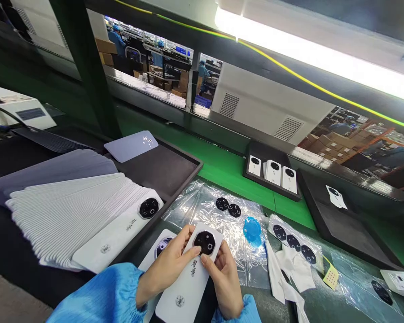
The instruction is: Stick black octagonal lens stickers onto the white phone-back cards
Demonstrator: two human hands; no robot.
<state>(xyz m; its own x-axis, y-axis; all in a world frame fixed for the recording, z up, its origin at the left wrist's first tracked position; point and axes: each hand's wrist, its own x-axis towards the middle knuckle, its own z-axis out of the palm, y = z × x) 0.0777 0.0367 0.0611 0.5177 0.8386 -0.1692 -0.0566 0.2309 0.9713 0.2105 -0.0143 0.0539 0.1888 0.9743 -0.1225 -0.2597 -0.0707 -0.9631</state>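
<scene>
Between my two hands is a white phone back cover with a black eight-sided camera piece near its top. My left hand grips its left edge, the thumb lying just below the camera piece. From the right side my right hand holds the same cover, its thumb pressed close to the other thumb. Partly hidden beneath my left hand lies another white cover with a purplish camera area. Left of my hands a thick fanned stack of white covers rests in a dark tray.
Black camera pieces and a blue round film lie on clear plastic ahead. White paper strips and a bag of camera pieces are at right. Dark trays stand behind. People in blue work beyond the frame.
</scene>
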